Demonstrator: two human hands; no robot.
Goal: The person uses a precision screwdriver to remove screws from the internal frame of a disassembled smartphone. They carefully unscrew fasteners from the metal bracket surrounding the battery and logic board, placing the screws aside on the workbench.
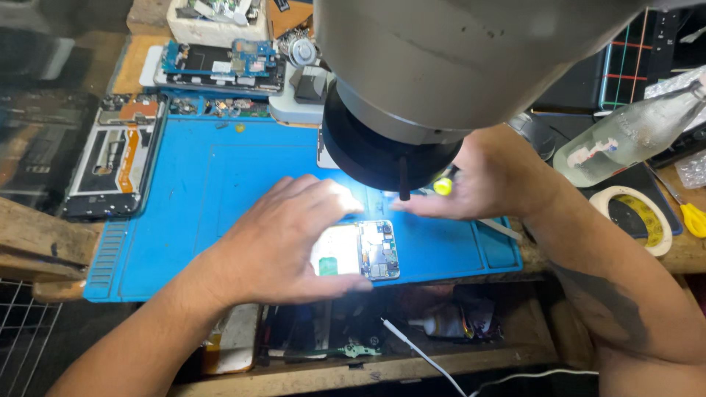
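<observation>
An opened phone [359, 251] is lying flat on the blue work mat [220, 184], near the mat's front edge and just under the lit ring of the grey microscope head [412, 88]. It is gripped by the left hand [283, 242]: the fingers are curled part-way closed, the thumb is pressed against the near edge and the fingertips are laid over the far edge, so that most of the pale left portion is covered. The right hand [485, 180] is held beside the microscope's lens; a yellow-tipped tool [442, 186] is seen at its fingers, but it cannot be told how tightly the tool is pinched, since the grip is hidden by the lens housing.

The phone's long axis is set roughly left to right across the view, almost parallel to the mat's front edge. The exposed circuit board end is pointed toward the right, toward the right hand.

The work is judged best done with the phone kept pinned flat and unmoved under the light, the board end left uncovered by the holding fingers, and the tool tip brought in low from the right so that the lens is not struck.

Other stripped phones [114, 154] are laid at the mat's left and back edges, and a clear bottle [632, 132] and a roll of tape [640, 217] are seen on the bench to the right.
</observation>
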